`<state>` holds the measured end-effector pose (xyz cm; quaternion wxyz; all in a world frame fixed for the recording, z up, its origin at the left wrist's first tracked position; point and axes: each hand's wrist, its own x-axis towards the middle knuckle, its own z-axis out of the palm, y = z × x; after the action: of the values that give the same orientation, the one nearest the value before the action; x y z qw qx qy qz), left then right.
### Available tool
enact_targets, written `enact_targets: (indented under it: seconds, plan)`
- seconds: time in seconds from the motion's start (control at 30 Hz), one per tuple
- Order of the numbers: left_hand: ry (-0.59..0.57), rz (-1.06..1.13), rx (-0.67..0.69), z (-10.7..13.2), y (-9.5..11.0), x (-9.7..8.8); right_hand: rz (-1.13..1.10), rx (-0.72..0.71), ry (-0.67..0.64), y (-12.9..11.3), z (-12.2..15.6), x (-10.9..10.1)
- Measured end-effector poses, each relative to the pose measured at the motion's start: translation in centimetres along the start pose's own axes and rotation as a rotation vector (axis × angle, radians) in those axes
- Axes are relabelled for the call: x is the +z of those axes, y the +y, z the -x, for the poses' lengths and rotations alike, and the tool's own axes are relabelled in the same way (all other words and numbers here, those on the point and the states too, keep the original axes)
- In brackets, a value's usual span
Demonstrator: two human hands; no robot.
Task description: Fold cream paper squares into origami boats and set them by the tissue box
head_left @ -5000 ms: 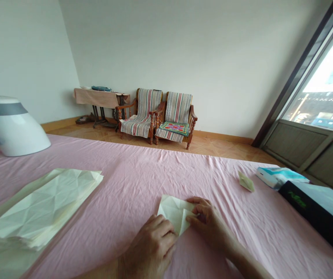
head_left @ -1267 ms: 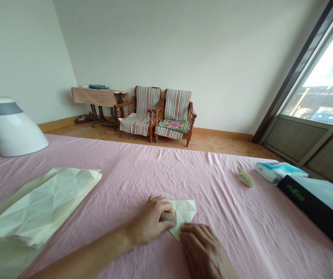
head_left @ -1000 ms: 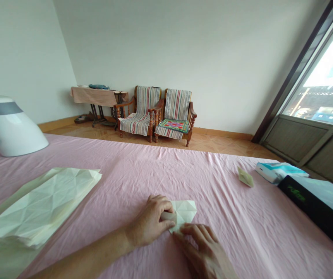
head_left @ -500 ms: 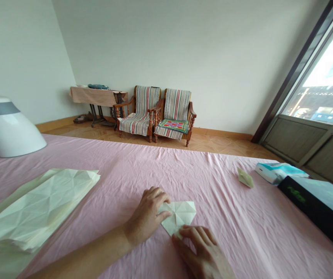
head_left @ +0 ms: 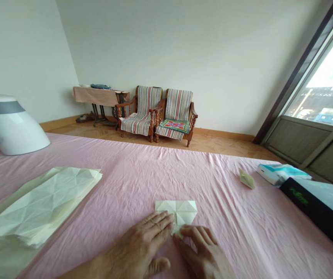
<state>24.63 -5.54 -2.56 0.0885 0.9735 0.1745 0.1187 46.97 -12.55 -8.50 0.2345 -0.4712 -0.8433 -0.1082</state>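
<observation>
A small pale-green sheet of folded paper (head_left: 185, 208) lies on the pink cloth, creased with lines that meet near its middle. My left hand (head_left: 147, 240) rests flat over its lower left part, fingers stretched out together and thumb held apart. At the paper's bottom corner, the thumb and fingers of my right hand (head_left: 203, 248) pinch the edge. Both hands hide the lower part of the paper. Farther off to the right sits a small folded paper piece (head_left: 246, 179), apart from both hands.
A stack of creased paper sheets (head_left: 47, 197) lies on the left of the pink-covered table (head_left: 131, 170). Behind it stands a white and grey jug (head_left: 24, 130). A black box (head_left: 302, 197) and a blue-white packet (head_left: 282, 173) sit at the right. Two wooden armchairs (head_left: 174, 108) stand beyond.
My left hand has come down from the paper's left edge toward me and now lies flat over its lower left side. The right hand stays at the bottom corner. The view has shifted slightly.
</observation>
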Motion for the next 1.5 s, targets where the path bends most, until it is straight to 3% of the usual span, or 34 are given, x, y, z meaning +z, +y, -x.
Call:
enact_targets:
  seconds: [0.2,0.37,0.43,0.57,0.83,1.27,1.5]
  plan:
    - [-0.102,-0.046,-0.131,0.3,-1.8,0.5,-0.011,0.018,-0.020,0.0,0.1,0.2]
    - [-0.010,-0.135,-0.232,-0.3,-1.1,0.8,-0.007,0.005,0.009,-0.2,-0.4,-0.3]
    - [0.027,-0.097,-0.188,-0.6,-0.4,0.6,-0.009,0.001,0.024,-0.3,-0.6,-0.4]
    - [-0.036,0.079,-0.049,-1.3,1.0,0.0,-0.049,0.007,0.045,-0.5,-1.0,-0.8]
    - [-0.081,0.144,-0.079,-1.7,1.1,-0.2,-0.141,0.032,0.106,-0.6,-1.0,-1.0]
    - [-0.077,0.088,-0.079,-1.3,0.9,0.0,-0.133,0.356,0.113,2.3,-1.4,0.3]
    - [-0.082,0.073,-0.069,-1.4,1.1,0.1,-0.147,0.302,0.128,3.5,-3.2,0.7]
